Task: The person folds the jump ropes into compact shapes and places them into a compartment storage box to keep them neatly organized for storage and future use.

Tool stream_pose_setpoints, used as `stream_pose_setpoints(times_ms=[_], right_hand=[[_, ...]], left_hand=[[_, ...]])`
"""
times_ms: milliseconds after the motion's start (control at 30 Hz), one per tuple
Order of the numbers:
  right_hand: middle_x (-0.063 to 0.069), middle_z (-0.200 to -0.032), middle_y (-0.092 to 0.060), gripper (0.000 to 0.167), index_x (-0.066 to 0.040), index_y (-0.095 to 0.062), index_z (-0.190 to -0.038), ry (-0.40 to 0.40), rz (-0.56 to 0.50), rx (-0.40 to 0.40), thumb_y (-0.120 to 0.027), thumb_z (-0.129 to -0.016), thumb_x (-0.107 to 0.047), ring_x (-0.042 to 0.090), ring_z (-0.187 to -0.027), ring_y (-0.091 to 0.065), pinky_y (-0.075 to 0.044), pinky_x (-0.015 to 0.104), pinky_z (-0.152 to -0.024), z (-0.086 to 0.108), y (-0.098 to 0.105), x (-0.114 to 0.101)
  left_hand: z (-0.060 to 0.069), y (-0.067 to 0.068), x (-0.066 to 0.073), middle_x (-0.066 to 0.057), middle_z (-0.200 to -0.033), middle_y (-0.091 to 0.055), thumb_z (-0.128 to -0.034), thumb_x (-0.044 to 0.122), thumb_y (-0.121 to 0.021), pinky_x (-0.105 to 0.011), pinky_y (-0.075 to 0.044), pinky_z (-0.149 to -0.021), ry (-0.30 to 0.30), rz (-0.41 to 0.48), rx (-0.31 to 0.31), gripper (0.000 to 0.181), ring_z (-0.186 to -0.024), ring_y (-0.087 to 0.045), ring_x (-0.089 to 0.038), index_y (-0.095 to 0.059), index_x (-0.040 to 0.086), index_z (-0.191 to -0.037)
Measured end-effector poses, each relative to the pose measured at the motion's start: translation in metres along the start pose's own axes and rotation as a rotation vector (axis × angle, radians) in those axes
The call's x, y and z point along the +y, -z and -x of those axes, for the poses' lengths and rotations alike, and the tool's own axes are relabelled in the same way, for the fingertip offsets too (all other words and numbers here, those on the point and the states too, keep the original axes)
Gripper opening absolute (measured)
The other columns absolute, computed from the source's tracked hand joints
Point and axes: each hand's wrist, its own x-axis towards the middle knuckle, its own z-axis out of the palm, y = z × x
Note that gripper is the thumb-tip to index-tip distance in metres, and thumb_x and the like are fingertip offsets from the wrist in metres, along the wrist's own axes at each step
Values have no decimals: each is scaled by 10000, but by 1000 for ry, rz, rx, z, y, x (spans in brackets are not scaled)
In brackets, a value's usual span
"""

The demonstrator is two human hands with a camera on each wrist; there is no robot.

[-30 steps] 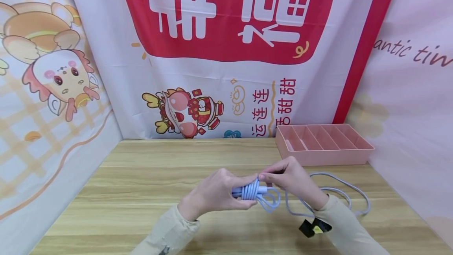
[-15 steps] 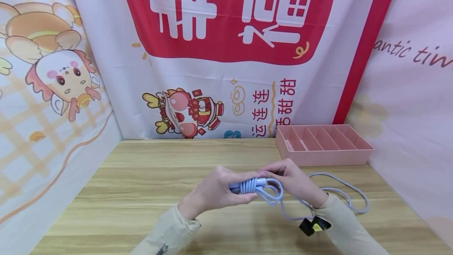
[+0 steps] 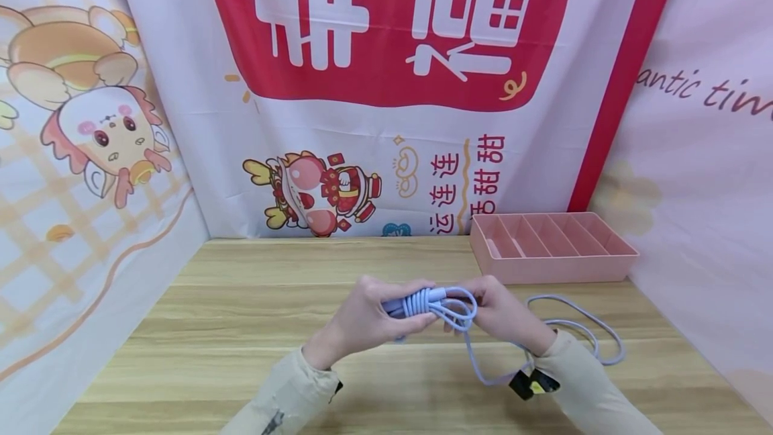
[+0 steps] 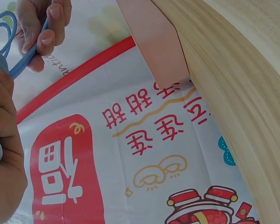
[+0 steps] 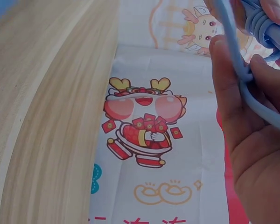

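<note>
A light-blue cable bundle [image 3: 417,302], wrapped several times round its middle, is held up over the table. My left hand [image 3: 362,319] grips its left end between thumb and fingers. Loops stick out on the right, in front of my right hand [image 3: 504,314]. In the left wrist view, the right hand [image 4: 42,30] has its fingers curled round a strand of the cable [image 4: 24,63]. The right wrist view shows that strand [image 5: 259,108] crossing the right palm, with the wrapped coils [image 5: 260,25] beyond it.
A pink divided box [image 3: 561,267] stands at the back right of the wooden table [image 3: 290,274]. Loose cable [image 3: 594,317] lies in curves beside the right forearm. Printed cloths hang behind and at both sides.
Both hands have shifted slightly left, and the bundle has risen and tilted upward at its right end. The hanging strand below the right hand has swung and sits lower.
</note>
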Motion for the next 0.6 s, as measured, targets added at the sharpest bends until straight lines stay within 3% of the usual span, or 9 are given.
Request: stream_pose_setpoints(times_ms=[167,367,467,600], right_hand=[[144,-867,-725,206,47,-689,-1103,-33,-21,-19,-583,-936,104,363,-723,-698,-574,450,-652,-2,-3,-1],[92,-945,-727,453,28,-637,-1184,65,39,-95,-442,-849,262,254,-847,-711,-558,419,-799,-9,-8,1],[69,-939,-727,426,4,-635,-1195,75,84,-75,-473,-876,235,230,-852,-708,-555,379,-815,-7,-8,-1],[108,-925,-717,379,-8,-627,-1200,31,72,-56,-482,-915,195,244,-838,-704,-562,391,-792,-3,-7,-4]], left_hand=[[2,1,-1,-48,-949,-729,-832,106,-799,-162,-528,-598,18,-26,18,375,-719,-651,-18,-694,-3,-1174],[7,4,0,-22,-948,-729,-834,162,-807,-169,-528,-597,35,-61,64,363,-722,-652,-28,-711,31,-1159],[5,2,0,-38,-971,-730,-824,144,-816,-180,-537,-611,47,-49,60,380,-735,-662,-39,-707,23,-1167],[2,-2,0,-79,-999,-727,-804,85,-822,-191,-545,-630,45,-34,63,401,-754,-675,-63,-695,-12,-1172]])
